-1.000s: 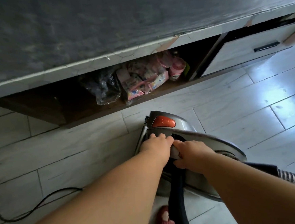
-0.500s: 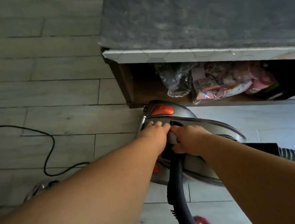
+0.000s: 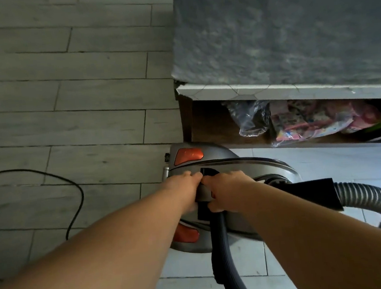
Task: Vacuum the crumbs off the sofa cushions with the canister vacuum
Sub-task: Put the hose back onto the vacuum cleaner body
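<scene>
We reach both arms down to the vacuum (image 3: 211, 163), a grey canister with two orange buttons, one (image 3: 188, 156) at its far end and one (image 3: 186, 233) on its near left side. Our left grip (image 3: 183, 187) is curled over the vacuum's handle (image 3: 203, 192) from the left. Our right grip (image 3: 228, 191) is wrapped round the same handle from the right, so the two sets of knuckles nearly meet on top. We cannot tell whether the vacuum rests on the floor (image 3: 68, 108) or hangs just above it.

A ribbed grey hose (image 3: 371, 196) leaves the vacuum's right side through a black collar (image 3: 312, 194) and curves away to the right. A black tube (image 3: 226, 262) runs from under the handle toward us. Left of the vacuum a black cord (image 3: 75, 194) loops across the floor planks.

Just beyond the vacuum stands a low table with a fuzzy grey tabletop (image 3: 279, 34). On the shelf (image 3: 211, 129) under its white edge, beyond and right of the vacuum, lie a clear plastic bag (image 3: 249, 119) and pink packets (image 3: 315, 120).
</scene>
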A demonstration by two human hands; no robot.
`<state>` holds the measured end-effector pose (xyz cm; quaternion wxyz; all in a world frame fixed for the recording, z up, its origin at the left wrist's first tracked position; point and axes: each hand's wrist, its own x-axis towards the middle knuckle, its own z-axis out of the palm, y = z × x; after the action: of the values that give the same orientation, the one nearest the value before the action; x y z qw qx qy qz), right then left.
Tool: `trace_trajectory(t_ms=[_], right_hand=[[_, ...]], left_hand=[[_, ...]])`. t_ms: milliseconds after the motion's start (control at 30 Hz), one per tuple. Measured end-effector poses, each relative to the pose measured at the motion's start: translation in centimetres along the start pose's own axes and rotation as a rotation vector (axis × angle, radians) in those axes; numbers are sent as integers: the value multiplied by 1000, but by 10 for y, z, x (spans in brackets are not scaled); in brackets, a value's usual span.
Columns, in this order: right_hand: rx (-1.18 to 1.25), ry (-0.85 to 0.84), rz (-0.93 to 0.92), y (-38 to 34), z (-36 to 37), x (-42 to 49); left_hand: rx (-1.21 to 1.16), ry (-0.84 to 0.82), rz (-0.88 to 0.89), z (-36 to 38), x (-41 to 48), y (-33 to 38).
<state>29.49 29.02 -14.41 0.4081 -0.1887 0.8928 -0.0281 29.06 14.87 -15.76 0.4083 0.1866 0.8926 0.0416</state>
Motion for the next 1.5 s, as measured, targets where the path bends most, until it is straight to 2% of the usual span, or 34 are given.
trace_trajectory(t_ms=[133,367,667,767,933,1067,1167,1267,1500], right_hand=[[90,9,38,-42,-10,22],[346,117,199,-119,-20,68],[667,321,437,-176,-43,119],[764,368,525,-186,-57,139],[862,419,604,-193,-92,172],[939,423,633,-183,-127,199],[990,395,640,-179,-149,213],[1065,463,550,-179,-159,223],[1113,475,546,-159,-205,266]], left_hand=[[-11,10,-11,-6,-9,-46],[113,54,-19,-24,-14,-126],[255,122,24,-68,2,-182],[246,181,-2,-80,12,-198],[15,236,-119,-100,14,-233],[-6,311,-112,-102,7,-242],[-97,259,-143,-105,0,-240],[-189,231,-167,-110,-1,-243],[-167,180,-147,-134,21,-254]])
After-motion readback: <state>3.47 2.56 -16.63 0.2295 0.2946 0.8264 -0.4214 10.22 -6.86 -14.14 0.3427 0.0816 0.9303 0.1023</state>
